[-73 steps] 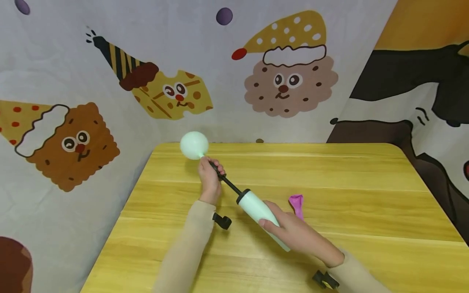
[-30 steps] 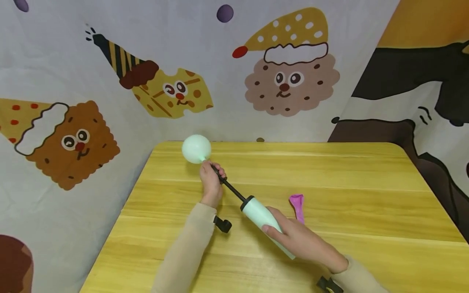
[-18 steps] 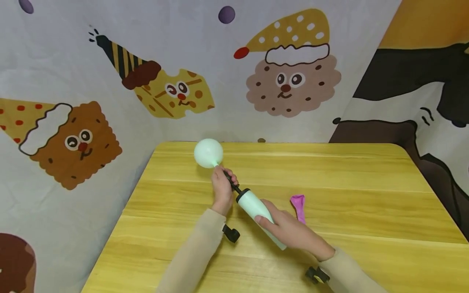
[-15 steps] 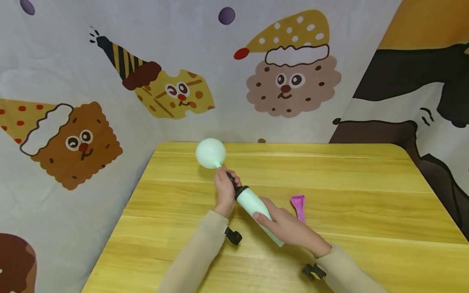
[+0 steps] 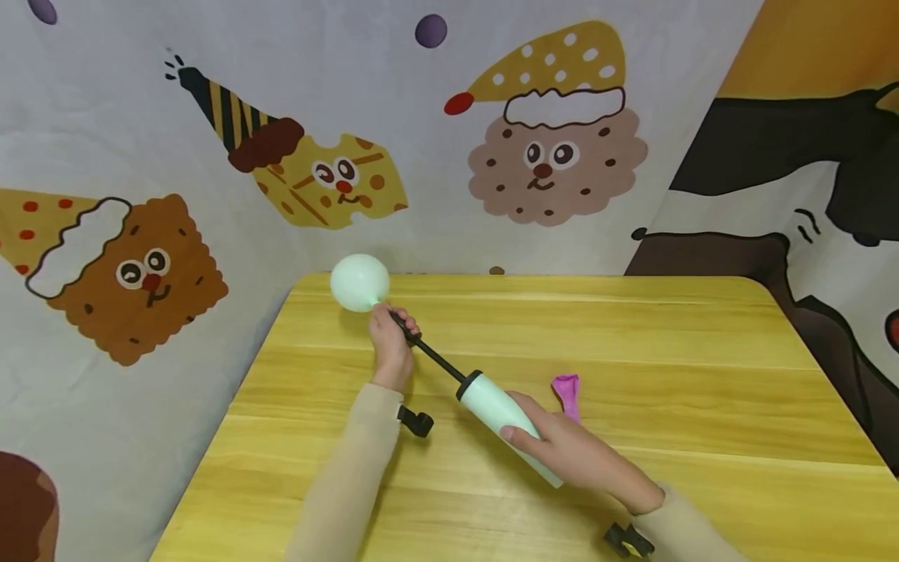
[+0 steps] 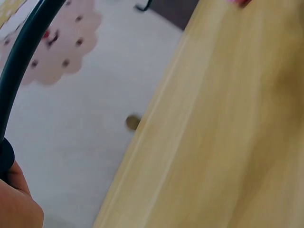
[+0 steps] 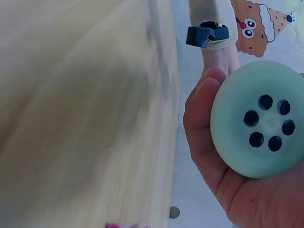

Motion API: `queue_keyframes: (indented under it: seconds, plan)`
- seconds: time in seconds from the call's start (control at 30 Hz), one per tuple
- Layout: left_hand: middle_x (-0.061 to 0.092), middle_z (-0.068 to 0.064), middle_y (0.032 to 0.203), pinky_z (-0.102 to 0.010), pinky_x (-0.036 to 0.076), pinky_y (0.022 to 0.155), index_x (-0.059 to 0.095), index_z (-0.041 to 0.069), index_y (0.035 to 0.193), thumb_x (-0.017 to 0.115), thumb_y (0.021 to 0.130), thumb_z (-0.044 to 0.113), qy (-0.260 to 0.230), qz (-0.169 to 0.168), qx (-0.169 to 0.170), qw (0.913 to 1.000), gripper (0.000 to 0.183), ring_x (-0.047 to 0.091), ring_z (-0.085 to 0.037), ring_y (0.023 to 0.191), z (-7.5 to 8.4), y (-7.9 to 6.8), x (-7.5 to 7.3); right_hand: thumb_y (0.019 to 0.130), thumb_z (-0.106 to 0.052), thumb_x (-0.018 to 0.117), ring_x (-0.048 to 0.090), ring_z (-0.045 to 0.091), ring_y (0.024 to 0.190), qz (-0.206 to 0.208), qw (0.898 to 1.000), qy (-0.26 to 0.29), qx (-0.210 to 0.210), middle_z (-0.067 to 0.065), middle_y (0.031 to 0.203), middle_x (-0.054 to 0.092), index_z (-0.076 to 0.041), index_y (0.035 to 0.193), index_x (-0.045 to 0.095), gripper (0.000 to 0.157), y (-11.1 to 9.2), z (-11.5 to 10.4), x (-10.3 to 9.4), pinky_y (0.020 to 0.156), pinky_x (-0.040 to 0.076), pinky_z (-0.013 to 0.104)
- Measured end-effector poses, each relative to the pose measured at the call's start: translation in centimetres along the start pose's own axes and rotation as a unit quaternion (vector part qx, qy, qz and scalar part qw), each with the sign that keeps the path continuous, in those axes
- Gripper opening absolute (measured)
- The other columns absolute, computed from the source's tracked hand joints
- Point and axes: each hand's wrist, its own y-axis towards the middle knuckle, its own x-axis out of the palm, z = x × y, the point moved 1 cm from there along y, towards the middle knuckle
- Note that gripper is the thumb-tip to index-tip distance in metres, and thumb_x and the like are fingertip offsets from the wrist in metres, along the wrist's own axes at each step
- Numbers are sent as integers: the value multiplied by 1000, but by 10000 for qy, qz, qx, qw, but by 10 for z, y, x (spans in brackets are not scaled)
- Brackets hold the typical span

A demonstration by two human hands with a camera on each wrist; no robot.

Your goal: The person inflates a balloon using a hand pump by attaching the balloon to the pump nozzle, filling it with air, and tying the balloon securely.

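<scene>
- Fingers of our left hand (image 5: 391,347) curl round the end of the black rod (image 5: 438,358), at the neck of the round mint balloon (image 5: 360,282).
- Our right hand (image 5: 572,449) wraps the mint pump barrel (image 5: 500,415), slanting above the table (image 5: 702,390).
- We have yellowish wood grain below, a limp magenta balloon (image 5: 566,394) lying just beyond our right hand.
- Behind the far edge, our pale backdrop (image 5: 435,242) carries cartoon cheese (image 5: 337,195) and biscuits (image 5: 558,187).

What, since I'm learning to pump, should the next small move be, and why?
Probably push the mint-green cylindrical pump barrel with the right hand toward the left hand: the straight black rod is exposed between them, so a stroke seems available, and the left hand grips its far end beside the round mint-green balloon.
</scene>
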Motion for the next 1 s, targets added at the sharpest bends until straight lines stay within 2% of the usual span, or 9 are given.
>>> queue_keyframes:
  seconds: [0.1, 0.23, 0.4, 0.6, 0.77, 0.9, 1.0]
  plan:
    - [49, 2, 67, -19, 43, 45, 46, 12, 82, 27, 114, 26, -125, 149, 56, 9998, 40, 47, -7, 49, 9, 6, -7, 108, -48, 51, 64, 13, 92, -41, 10000, -30, -83, 3, 121, 64, -21, 158, 38, 59, -9, 4, -1, 74, 56, 34]
    - [49, 1, 67, -20, 43, 45, 46, 11, 83, 27, 114, 27, -165, 75, 96, 9998, 40, 47, -8, 48, 8, -2, 0, 109, -45, 51, 64, 11, 88, -26, 9996, -35, -287, 1, 116, 64, -21, 157, 39, 56, -7, 3, -2, 72, 56, 32]
    - [50, 1, 67, -20, 44, 46, 47, 11, 85, 26, 114, 26, 5, -121, 135, 9998, 39, 47, -8, 49, -2, -17, 10, 109, -40, 51, 64, 11, 81, -16, 9991, 4, -428, 6, 111, 66, -17, 156, 39, 54, 3, -3, 0, 66, 55, 30]
    - [50, 1, 66, -20, 44, 46, 48, 9, 81, 26, 114, 25, 193, -368, -87, 9991, 42, 47, -8, 50, -20, -38, 21, 109, -46, 51, 65, 11, 79, 111, 9997, -46, -233, 11, 109, 68, -14, 159, 35, 62, 18, -7, 6, 62, 56, 30]
    - [50, 1, 65, -20, 44, 46, 47, 7, 82, 26, 114, 28, 301, -510, -238, 9980, 44, 47, -8, 49, -30, -52, 26, 110, -42, 49, 65, 11, 68, 107, 9996, 28, -273, 12, 102, 69, -10, 159, 34, 60, 29, -6, 7, 54, 56, 31]
    - [50, 1, 64, -21, 44, 46, 48, 10, 80, 27, 114, 29, 213, -523, -282, 9980, 44, 47, -8, 48, -30, -49, 27, 110, -43, 48, 65, 12, 67, 73, 9997, 136, -169, 9, 99, 68, -12, 159, 33, 59, 32, -7, 8, 53, 56, 32]
    - [50, 1, 64, -21, 44, 46, 48, 10, 81, 27, 114, 29, 214, -588, -263, 9977, 44, 47, -9, 49, -23, -39, 24, 110, -46, 48, 66, 13, 70, 105, 9997, 163, -116, 9, 101, 68, -14, 159, 33, 61, 31, -8, 8, 55, 57, 32]
